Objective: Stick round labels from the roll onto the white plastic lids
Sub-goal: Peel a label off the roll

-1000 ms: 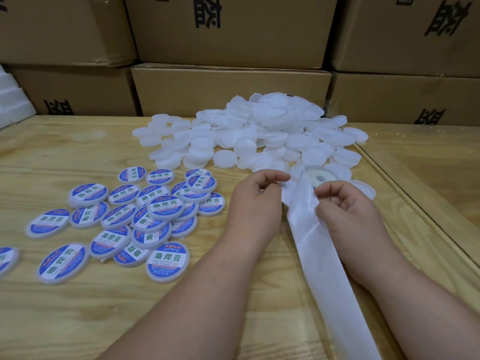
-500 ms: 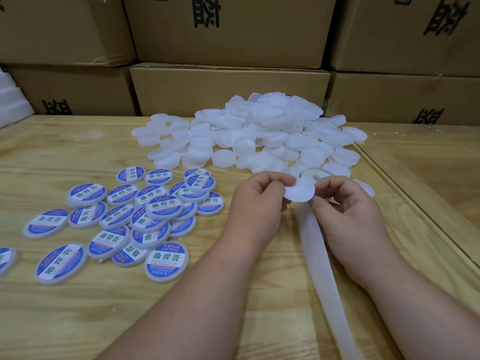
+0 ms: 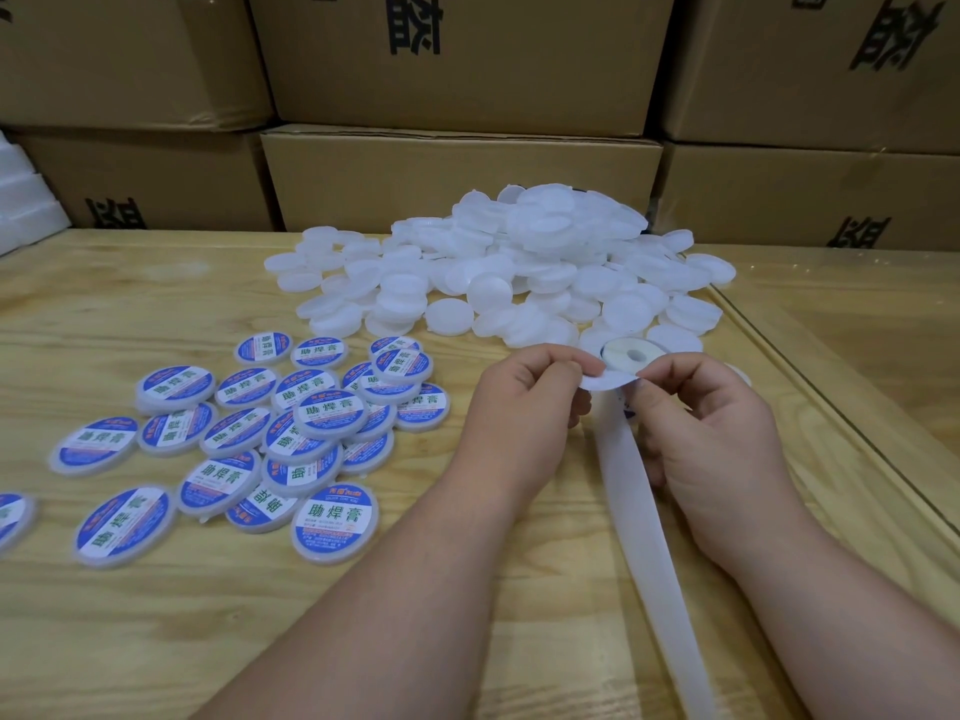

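Observation:
A round label [image 3: 609, 380], seen from its white back, is pinched between my left hand [image 3: 524, 407] and my right hand [image 3: 711, 423] just above the table. The label roll [image 3: 631, 354] lies flat right behind it. Its white backing strip [image 3: 644, 517] runs from under my right hand toward me. A big heap of plain white lids [image 3: 519, 262] fills the middle of the table behind the roll. Several lids with blue-and-white labels [image 3: 311, 433] lie spread out to the left of my left hand.
Stacked brown cardboard boxes [image 3: 457, 174] wall off the back of the wooden table [image 3: 156, 615]. A raised wooden edge [image 3: 831, 407] runs diagonally along the right side. White foam pieces [image 3: 21, 200] sit at the far left.
The round label came off the backing strip and now sits flatter between both hands. The strip has narrowed in view and slid under my right hand.

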### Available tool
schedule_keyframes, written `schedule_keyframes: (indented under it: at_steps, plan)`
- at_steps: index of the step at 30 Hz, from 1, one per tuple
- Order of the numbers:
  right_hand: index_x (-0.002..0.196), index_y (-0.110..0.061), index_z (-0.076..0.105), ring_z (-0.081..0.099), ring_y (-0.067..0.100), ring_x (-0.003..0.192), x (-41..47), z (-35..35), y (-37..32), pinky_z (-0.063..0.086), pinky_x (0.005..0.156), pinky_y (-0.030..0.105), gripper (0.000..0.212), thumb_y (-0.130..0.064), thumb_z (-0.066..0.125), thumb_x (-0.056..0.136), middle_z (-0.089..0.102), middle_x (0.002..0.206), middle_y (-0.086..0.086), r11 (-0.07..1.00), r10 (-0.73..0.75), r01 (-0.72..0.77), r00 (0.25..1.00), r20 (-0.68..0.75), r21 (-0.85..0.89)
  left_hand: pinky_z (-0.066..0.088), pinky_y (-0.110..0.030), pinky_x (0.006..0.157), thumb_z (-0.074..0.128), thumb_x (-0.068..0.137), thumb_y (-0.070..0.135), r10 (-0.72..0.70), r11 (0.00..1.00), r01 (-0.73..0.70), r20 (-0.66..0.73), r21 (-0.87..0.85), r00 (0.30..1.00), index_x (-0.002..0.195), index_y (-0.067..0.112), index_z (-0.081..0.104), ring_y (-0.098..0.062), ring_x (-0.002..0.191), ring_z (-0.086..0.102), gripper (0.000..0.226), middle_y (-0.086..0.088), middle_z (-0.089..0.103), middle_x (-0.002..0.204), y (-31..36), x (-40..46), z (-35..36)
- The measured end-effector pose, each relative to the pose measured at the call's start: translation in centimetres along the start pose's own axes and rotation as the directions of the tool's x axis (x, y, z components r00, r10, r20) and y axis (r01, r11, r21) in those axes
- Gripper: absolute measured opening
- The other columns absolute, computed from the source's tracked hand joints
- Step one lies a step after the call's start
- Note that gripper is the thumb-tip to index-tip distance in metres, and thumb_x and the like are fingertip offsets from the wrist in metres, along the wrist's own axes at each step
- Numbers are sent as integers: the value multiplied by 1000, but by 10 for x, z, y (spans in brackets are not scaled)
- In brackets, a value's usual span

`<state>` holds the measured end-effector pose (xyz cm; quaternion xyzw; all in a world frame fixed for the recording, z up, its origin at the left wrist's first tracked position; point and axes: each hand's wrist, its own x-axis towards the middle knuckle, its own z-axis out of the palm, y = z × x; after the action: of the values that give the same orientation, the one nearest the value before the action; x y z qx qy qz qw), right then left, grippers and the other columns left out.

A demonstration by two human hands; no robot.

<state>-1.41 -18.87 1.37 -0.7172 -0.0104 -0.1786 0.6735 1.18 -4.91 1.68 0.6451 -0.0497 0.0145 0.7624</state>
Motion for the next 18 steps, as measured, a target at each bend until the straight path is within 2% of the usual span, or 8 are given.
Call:
schedule_keyframes:
  at_steps: [4, 7, 8, 10, 12, 15, 18]
  plan:
    - [75, -27, 66, 48, 12, 56, -1, 0, -1, 44, 58, 36, 21, -14, 70, 91, 61, 74, -12, 1000, -5, 5, 1000, 15, -28, 48, -28, 67, 50, 85, 31, 54, 997, -53, 19, -53, 998, 83, 27, 75, -15, 68, 56, 25, -1, 60, 66, 2, -4, 1]
    - [72, -28, 65, 48, 11, 55, -2, 2, -2, 43, 58, 34, 24, -14, 71, 92, 60, 72, -10, 1000, -4, 5, 1000, 20, -15, 47, -31, 69, 51, 86, 29, 63, 992, -53, 92, -112, 994, 105, 31, 67, -19, 71, 55, 25, -3, 58, 68, 3, -5, 2]
    - [72, -26, 65, 47, 11, 54, -2, 2, -3, 42, 58, 35, 24, -14, 71, 91, 59, 70, -8, 1000, 4, -4, 1000, 10, -4, 47, -32, 70, 52, 82, 23, 66, 994, -57, 101, -90, 993, 110, 36, 64, -18, 73, 56, 32, -2, 59, 70, 2, -4, 3]
    - [70, -24, 63, 45, 11, 52, -2, 2, -5, 40, 57, 34, 20, -17, 71, 86, 55, 61, -9, 999, 30, -29, 1000, -7, 36, 50, -29, 71, 49, 69, 14, 83, 996, -84, 64, 12, 995, 112, 45, 57, -11, 74, 57, 53, 4, 61, 75, -1, -3, 2]
    - [68, -24, 61, 43, 12, 49, -1, 1, -6, 36, 51, 32, 17, -18, 66, 83, 53, 55, -10, 994, 66, -65, 998, -7, 90, 51, -22, 71, 42, 64, 9, 118, 986, -120, 19, 116, 993, 110, 50, 51, -5, 78, 59, 62, 7, 61, 85, -3, -3, 0]
    - [68, -25, 59, 38, 12, 47, -1, 0, -6, 32, 42, 28, 30, -8, 61, 92, 52, 56, -7, 984, 109, -105, 994, -21, 141, 45, -11, 86, 39, 69, 1, 152, 942, -168, 77, 289, 985, 112, 54, 47, 0, 106, 57, 68, 6, 58, 111, -5, -7, 0]
    - [72, -22, 58, 37, 13, 48, 0, 0, -6, 31, 40, 27, 28, -7, 60, 95, 50, 58, -3, 979, 130, -122, 991, -34, 161, 34, 1, 89, 37, 72, -7, 184, 859, -225, 132, 461, 974, 131, 57, 40, 16, 122, 43, 87, 12, 48, 140, -5, -9, 1]
